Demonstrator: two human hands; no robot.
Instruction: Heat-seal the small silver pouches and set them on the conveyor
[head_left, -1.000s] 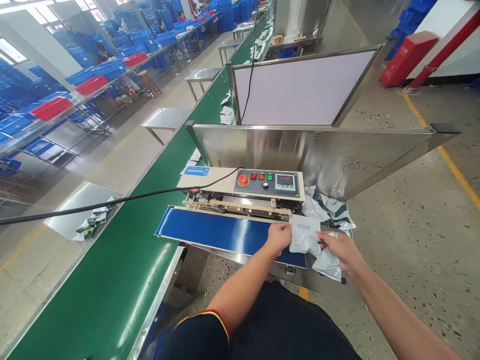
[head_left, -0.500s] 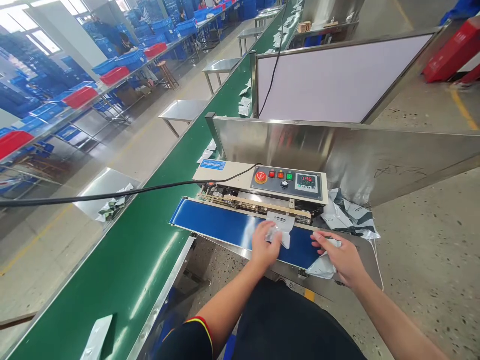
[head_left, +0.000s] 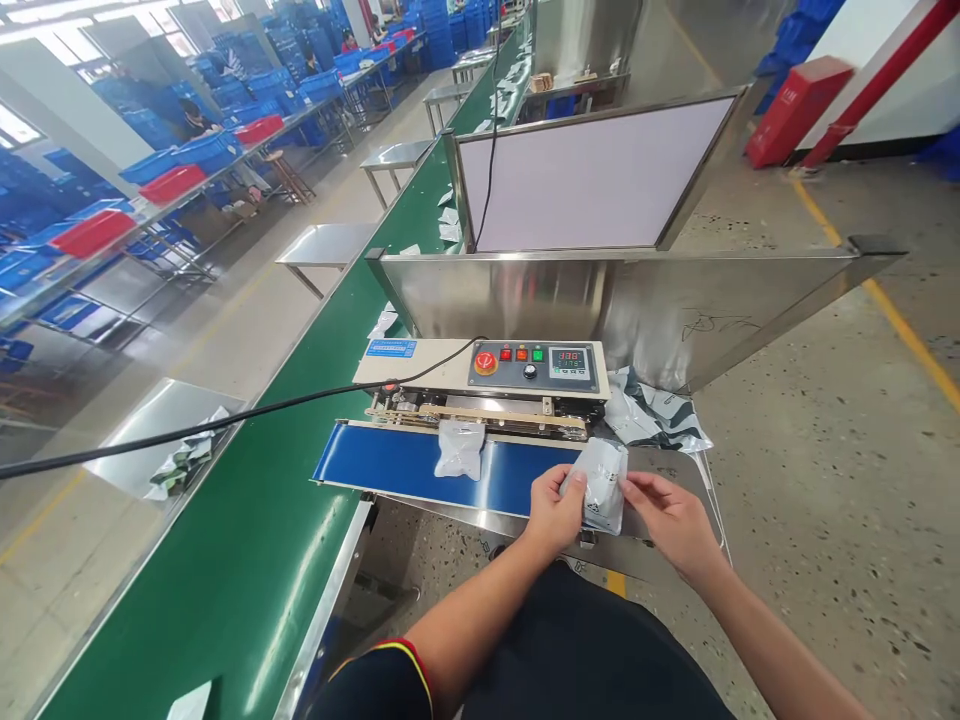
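Between my two hands is a white plastic pouch with small dark print, held over the right end of a narrow blue belt. My left hand pinches its left edge between thumb and fingers. At its right edge, my right hand is closed with thumb and fingertips on the film. Another whitish pouch lies on the blue belt, its top edge at the band sealer. The sealer has a red knob, small coloured buttons and a lit red display.
A long green conveyor runs along the left, with pouches on it. More pouches lie right of the sealer. Behind stands a steel panel. A black cable crosses at left. Blue and red bins line a far bench.
The pouch on the blue belt has moved left, away from my left hand. My left hand has shifted right and taken hold of the pouch in my right hand, which is now raised upright.
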